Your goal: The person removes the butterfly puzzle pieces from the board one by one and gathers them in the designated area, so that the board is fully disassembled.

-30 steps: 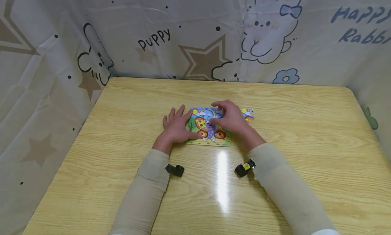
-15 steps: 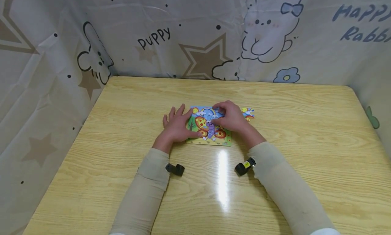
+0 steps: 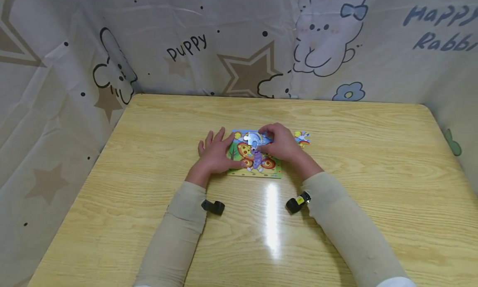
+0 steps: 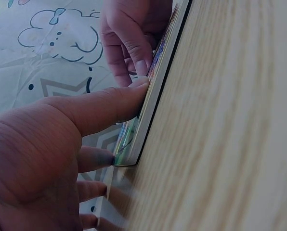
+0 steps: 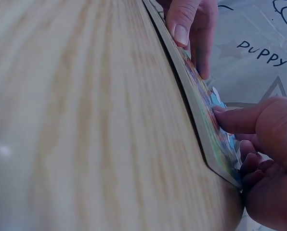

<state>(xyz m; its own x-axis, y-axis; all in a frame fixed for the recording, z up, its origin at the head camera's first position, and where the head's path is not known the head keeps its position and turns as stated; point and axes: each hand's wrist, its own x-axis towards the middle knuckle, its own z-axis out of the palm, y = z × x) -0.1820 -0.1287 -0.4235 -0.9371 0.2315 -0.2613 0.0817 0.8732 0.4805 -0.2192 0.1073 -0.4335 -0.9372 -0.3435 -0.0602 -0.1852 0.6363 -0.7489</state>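
Observation:
A butterfly jigsaw puzzle board point(image 3: 257, 175) lies on the table. My left hand point(image 3: 218, 154) is spread over its left side, thumb resting on the picture and the other fingers reaching past the edge. With curled fingers, my right hand point(image 3: 281, 142) pinches a blue rainbow puzzle piece point(image 3: 255, 138) over the upper part of the board. One edge of that puzzle piece point(image 5: 217, 97) stands raised above the picture in the right wrist view. The right hand hides the board's upper right corner.
Another puzzle piece point(image 3: 303, 138), with a sun and a rainbow on it, lies on the wooden table point(image 3: 354, 154) to the right of the board. A printed curtain point(image 3: 231, 38) hangs behind the table and along both sides.
The blue rainbow piece under my right fingers has tilted up, its left edge now standing out from the picture. My left hand has stayed in place.

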